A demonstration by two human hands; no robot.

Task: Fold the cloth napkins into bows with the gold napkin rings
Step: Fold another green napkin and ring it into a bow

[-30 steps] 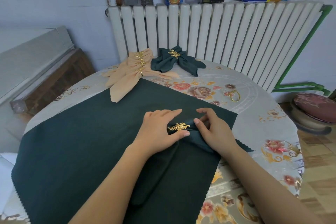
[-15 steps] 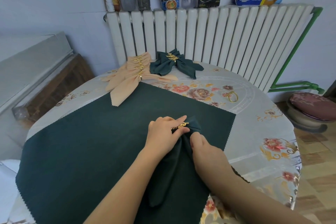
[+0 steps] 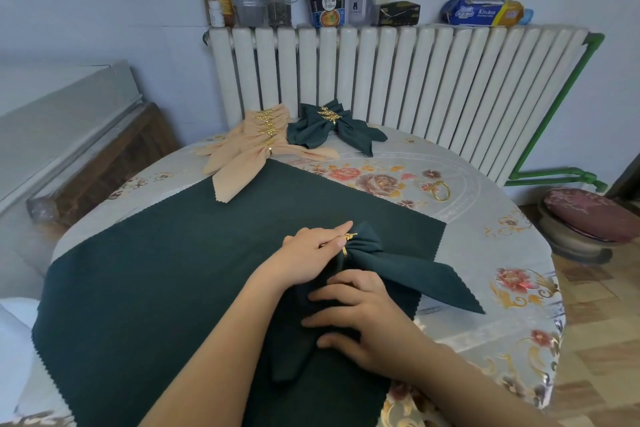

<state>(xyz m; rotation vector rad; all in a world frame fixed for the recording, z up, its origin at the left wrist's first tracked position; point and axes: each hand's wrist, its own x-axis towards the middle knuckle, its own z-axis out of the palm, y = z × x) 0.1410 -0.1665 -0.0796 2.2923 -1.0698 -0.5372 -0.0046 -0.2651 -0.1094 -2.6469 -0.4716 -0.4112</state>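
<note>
White radiator fins (image 3: pixel 398 80) run along the back wall, with jars, bottles and packets lined up on top; below them a round table (image 3: pixel 512 253) in a floral oilcloth fills the view. From the left, a large dark green cloth (image 3: pixel 156 270) lies flat over the near half of the table; at its far edge a stack of beige bow napkins (image 3: pixel 249 149) rests with gold rings down its middle, and just beside it a finished dark green bow (image 3: pixel 332 130) lies near the radiator. Toward the centre, the left hand (image 3: pixel 308 256) pinches the gold napkin ring (image 3: pixel 343 243) between thumb and forefinger, the ring encircling the gathered waist of the dark green napkin (image 3: pixel 398 267), which lies on the flat cloth with one tail pointing right over the oilcloth; the right hand (image 3: pixel 367 319) lies with fingers spread and lightly bent on the napkin's lower tail, pressing it down. Farther right, a spare gold ring (image 3: pixel 440 190) lies alone on the oilcloth; a cushioned stool (image 3: pixel 588 215) stands on the floor.
</note>
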